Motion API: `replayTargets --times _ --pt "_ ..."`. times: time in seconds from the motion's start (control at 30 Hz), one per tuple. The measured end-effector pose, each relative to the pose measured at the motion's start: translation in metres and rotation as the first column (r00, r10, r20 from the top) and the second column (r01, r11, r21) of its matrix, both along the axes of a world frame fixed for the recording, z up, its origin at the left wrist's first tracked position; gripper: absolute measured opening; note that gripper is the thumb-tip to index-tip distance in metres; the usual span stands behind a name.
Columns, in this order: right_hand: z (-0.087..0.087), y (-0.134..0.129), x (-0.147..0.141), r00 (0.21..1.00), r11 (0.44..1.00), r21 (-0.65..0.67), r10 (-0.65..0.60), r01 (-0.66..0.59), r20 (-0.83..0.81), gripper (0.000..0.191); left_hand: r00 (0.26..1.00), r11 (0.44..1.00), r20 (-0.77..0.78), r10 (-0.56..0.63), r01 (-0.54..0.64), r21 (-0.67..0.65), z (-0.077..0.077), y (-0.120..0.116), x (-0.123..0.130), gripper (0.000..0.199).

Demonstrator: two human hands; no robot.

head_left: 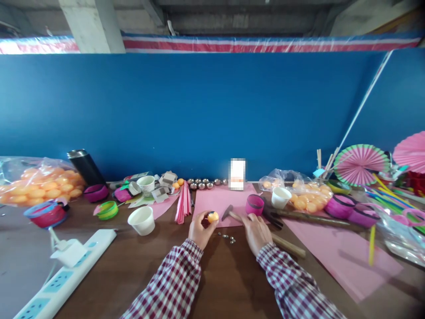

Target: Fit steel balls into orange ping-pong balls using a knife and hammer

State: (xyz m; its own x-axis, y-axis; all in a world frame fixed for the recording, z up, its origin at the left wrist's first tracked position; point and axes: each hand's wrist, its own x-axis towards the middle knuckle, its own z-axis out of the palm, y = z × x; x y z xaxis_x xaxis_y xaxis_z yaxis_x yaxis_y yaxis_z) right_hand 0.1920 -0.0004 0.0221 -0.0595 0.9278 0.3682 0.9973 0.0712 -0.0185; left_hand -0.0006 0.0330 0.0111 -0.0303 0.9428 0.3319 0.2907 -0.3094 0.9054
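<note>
Between the thumb and fingers of my left hand [201, 230] is an orange ball [213, 216] with a dark patch on its top. My right hand [257, 231] lies over the wooden handle of a hammer [227, 212], whose dark head points left; whether the fingers close round the handle is hard to see. Several small shiny metal pieces [226, 237] lie on the table between my hands. A magenta ring [255, 204] stands just beyond my right hand, on the pink paper [209, 200].
White cups [141, 220] stand at left and right. A power strip [63, 277] lies front left. Bags of orange balls [43, 186] sit on both sides. Silver balls [206, 183] line the back. A second wooden handle [318, 219] and pink fans [361, 165] are at right.
</note>
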Motion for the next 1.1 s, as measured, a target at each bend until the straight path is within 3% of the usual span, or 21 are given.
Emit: replayTargets --times 0.3,0.97,1.1 --pt "0.003 -0.001 0.0 0.999 1.0 -0.005 -0.019 0.019 0.03 0.021 0.999 1.0 -0.032 0.002 -0.001 0.025 -0.002 0.001 -0.001 0.033" --pt "0.006 -0.006 0.002 0.998 0.998 -0.013 -0.064 0.064 0.017 0.022 1.0 1.0 -0.01 -0.009 0.009 -0.01 0.001 0.0 0.0 0.035" --pt "0.011 -0.009 -0.001 1.0 0.999 0.038 -0.031 0.031 0.006 0.02 1.0 1.0 -0.024 -0.014 0.014 -0.016 0.001 0.0 0.0 0.035"
